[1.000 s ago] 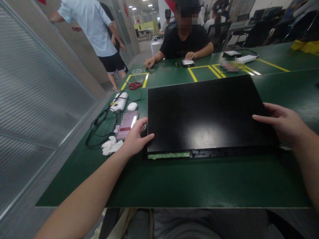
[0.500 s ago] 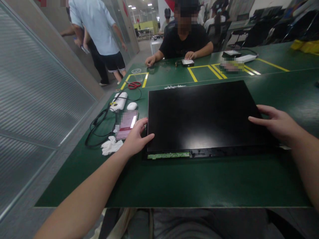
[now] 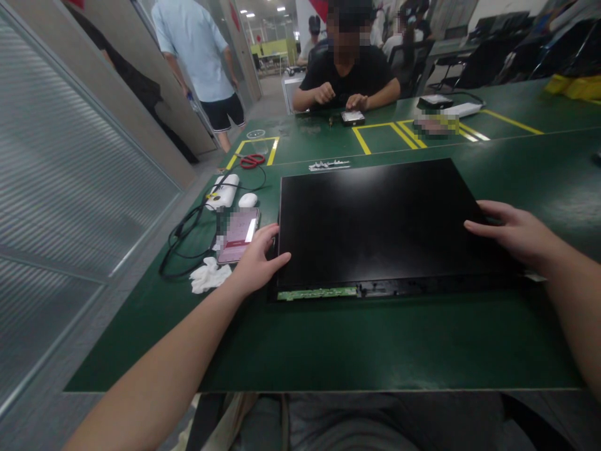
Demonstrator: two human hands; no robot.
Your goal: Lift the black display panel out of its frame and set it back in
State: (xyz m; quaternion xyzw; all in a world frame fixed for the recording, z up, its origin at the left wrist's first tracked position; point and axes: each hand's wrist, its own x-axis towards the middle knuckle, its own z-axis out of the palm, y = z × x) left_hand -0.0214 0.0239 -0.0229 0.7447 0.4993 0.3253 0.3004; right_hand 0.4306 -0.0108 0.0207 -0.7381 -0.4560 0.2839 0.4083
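A large black display panel (image 3: 375,219) lies almost flat on the green table (image 3: 366,341), with a narrow green circuit strip (image 3: 317,292) showing along its near edge. My left hand (image 3: 257,263) grips the panel's left edge near the front corner, thumb on top. My right hand (image 3: 514,233) holds the right edge, fingers curled over it and thumb laid on the black surface.
Left of the panel lie a phone (image 3: 238,235), a white glove (image 3: 209,275), a black cable (image 3: 181,241), a white mouse (image 3: 248,200) and red scissors (image 3: 252,161). A small row of parts (image 3: 329,165) sits behind the panel. A seated person (image 3: 347,69) works opposite; others walk at left.
The panel's far edge has come down toward the table, uncovering the small parts behind it. My hands kept their hold. The walking people moved further away.
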